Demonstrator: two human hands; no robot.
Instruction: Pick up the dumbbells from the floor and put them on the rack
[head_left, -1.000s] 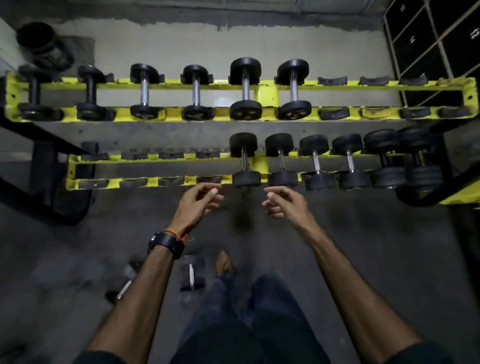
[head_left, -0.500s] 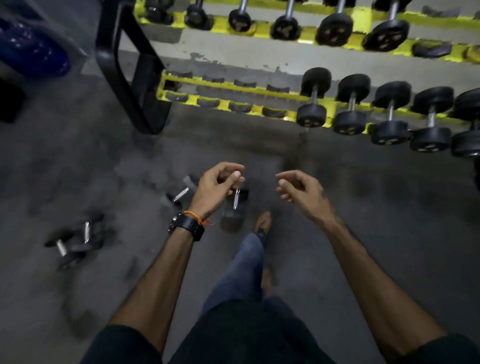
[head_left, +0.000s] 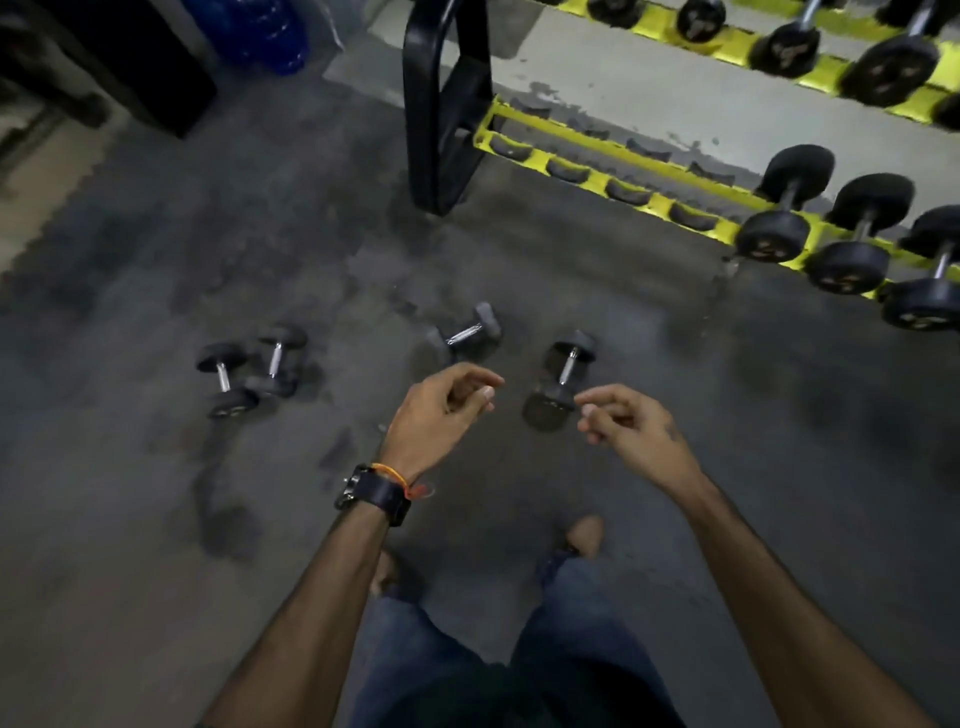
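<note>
Several small black dumbbells with chrome handles lie on the dark floor. One dumbbell (head_left: 560, 379) lies between my hands, a second dumbbell (head_left: 464, 335) just beyond my left hand, and a pair of dumbbells (head_left: 249, 370) lies side by side further left. My left hand (head_left: 441, 415) hovers above the floor with loosely curled fingers and holds nothing. My right hand (head_left: 631, 434) hangs the same way, empty, beside the near dumbbell's end. The yellow rack (head_left: 613, 171) runs along the upper right, its lower tier bearing larger dumbbells (head_left: 784, 208) at the right.
The rack's black end frame (head_left: 441, 109) stands on the floor ahead of the dumbbells. A blue object (head_left: 270, 31) and a dark block (head_left: 130, 67) sit at the top left. My legs and feet (head_left: 584, 535) are below my hands.
My view has swung down and left from the rack to the floor. The floor dumbbells have come into full view ahead of my hands, which stay empty.
</note>
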